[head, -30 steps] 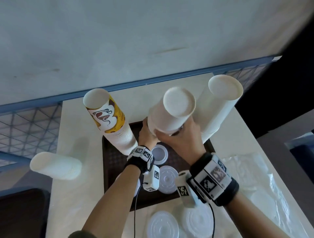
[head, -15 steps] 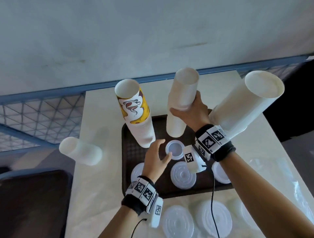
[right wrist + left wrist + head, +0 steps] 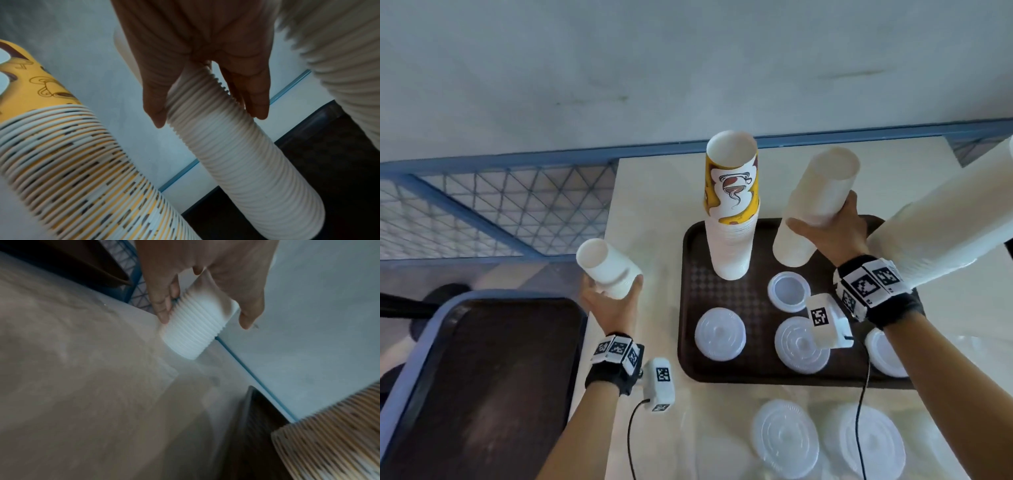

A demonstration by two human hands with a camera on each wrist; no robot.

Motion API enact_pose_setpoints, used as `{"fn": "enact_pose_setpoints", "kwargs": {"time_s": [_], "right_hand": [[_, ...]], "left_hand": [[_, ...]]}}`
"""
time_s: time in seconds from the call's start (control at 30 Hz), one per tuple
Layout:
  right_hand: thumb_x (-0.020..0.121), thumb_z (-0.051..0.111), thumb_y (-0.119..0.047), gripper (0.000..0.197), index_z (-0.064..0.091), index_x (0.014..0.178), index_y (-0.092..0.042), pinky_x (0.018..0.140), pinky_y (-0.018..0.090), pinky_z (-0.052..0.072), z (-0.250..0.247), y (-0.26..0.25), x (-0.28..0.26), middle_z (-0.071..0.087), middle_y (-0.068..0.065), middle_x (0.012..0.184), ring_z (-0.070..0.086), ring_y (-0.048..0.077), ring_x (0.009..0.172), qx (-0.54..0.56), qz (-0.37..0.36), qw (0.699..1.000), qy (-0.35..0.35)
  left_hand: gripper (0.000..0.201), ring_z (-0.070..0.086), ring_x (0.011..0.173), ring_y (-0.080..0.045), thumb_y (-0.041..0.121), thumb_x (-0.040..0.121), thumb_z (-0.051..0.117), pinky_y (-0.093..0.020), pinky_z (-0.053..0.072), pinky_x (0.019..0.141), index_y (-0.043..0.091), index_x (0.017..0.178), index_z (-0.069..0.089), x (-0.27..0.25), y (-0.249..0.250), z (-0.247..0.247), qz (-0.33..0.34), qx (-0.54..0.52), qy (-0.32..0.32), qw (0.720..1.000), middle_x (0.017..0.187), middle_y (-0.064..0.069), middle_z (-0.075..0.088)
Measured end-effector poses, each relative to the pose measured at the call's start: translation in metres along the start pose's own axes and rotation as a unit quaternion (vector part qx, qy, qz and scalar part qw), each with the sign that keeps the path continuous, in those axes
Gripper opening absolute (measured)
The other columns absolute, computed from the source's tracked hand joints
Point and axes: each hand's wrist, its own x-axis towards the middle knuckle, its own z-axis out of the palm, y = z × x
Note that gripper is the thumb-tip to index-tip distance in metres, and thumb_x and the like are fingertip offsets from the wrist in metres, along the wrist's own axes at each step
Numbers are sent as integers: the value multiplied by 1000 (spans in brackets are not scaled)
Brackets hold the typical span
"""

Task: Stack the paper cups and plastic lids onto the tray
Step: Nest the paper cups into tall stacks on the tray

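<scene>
Gripping with my right hand (image 3: 832,236), I have fingers and thumb curled round the middle of a tall stack of white cups (image 3: 811,212), upside down and leaning, its lower end on the brown tray (image 3: 691,308). The right wrist view shows the thumb (image 3: 154,104) on one side of the ribbed rims and the fingers (image 3: 257,97) on the other, the stack (image 3: 236,154) running down to the dark tray surface.

My left hand (image 3: 609,301) wraps a short stack of white cups (image 3: 607,269) off the tray, above the pale table (image 3: 654,212) near its left edge; in the left wrist view the fingers (image 3: 162,305) and thumb (image 3: 251,309) close on its rims (image 3: 197,324), and I cannot tell whether its base touches the table.

On the tray beside my right-hand stack stands a taller stack with yellow printed cups (image 3: 732,205) on top, upright. A much longer white stack (image 3: 941,233) leans in from the right edge of the head view. Four plastic lids lie on the tray's near half: one clear lid (image 3: 789,291), a white lid (image 3: 720,334) at left, another (image 3: 796,346) partly under my wrist camera, and one (image 3: 885,353) by my right forearm. Two more lids (image 3: 786,438) (image 3: 876,442) rest on the table nearer me, on crinkled clear plastic. A dark chair seat (image 3: 482,377) sits to the left.
</scene>
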Motion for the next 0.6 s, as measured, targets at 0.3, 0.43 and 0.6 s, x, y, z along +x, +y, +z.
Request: {"fn": "enact_pose_setpoints", "kwargs": {"time_s": [0.3,0.43,0.6], "right_hand": [[70,78,-31,84,29,136,-14,98,41,43,3,9,-2,52,10,131,51,31,118,28,-14,999,1],[71,77,-32,86,26,138,-16,101,44,42,4,7,-3,51,10,133,49,32,120,27,-13,1000,-4],[73,76,-29,95,14,144,-17,101,40,39,3,6,-5,46,12,138,46,33,124,32,-9,999,-24]], "left_hand": [[84,48,121,-28,18,72,79,-34,37,98,12,139,29,16,9,13,-53,31,6,998,132,-11,50],[81,48,123,-26,15,72,79,-35,38,103,10,137,32,22,12,-1,-27,0,-25,999,133,-9,50],[61,52,117,-7,11,78,73,-20,47,96,11,131,41,-1,80,-27,99,-143,-6,985,130,0,52]]}}
